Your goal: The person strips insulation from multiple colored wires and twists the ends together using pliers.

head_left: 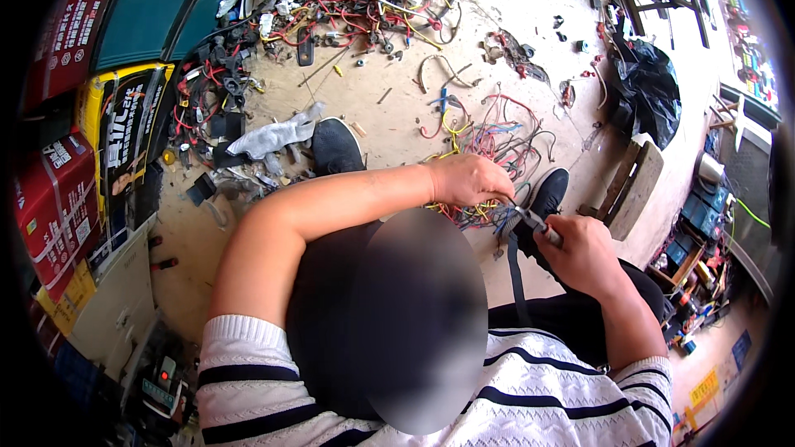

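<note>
My right hand (581,255) is closed round the handles of a pair of pliers (532,219), their metal jaws pointing left toward my other hand. Fingers curled, my left hand (470,180) pinches a thin wire whose end reaches the jaws; most of the wire is hidden by the hand. Just beyond and below both hands lies a loose heap of cut wires (505,145), red, yellow, blue and grey, on the floor between my shoes.
A large tangle of wires and connectors (373,0) covers the far floor. Boxes (124,128) line the left side, with a white cloth glove (277,132) nearer. On the right are a black plastic bag (646,87), a wooden block (633,186) and a tool pile (696,257).
</note>
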### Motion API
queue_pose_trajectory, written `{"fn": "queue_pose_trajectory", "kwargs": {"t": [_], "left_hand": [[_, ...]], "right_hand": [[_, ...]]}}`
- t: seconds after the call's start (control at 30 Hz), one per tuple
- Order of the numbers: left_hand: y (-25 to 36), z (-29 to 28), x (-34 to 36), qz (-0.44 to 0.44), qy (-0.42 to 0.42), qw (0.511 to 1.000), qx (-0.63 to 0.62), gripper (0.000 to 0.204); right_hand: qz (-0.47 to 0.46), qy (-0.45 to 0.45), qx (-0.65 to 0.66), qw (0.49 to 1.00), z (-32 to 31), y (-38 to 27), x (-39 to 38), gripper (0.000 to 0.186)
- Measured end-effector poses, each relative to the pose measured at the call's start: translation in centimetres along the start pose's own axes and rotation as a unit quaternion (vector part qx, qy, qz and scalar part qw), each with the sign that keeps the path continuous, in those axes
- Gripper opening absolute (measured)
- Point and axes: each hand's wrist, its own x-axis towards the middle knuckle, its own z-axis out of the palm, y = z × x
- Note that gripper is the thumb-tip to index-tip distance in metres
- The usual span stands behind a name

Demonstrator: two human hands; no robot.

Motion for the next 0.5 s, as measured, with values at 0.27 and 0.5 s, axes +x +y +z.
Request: {"fn": "queue_pose_trajectory", "kwargs": {"t": [0.27,0.5], "left_hand": [[0.5,-0.8,-1.3,-0.186,0.026,0.98,-0.067,0.015],[1.8,-0.5,-0.1,-0.183,0.043,0.981,-0.054,0.014]], "right_hand": [[0.076,0.094,0.247,0.961,-0.3,3.5,3.4,0.024],[0.149,-0.102,0.241,0.953,1.5,4.2,4.3,0.027]]}}
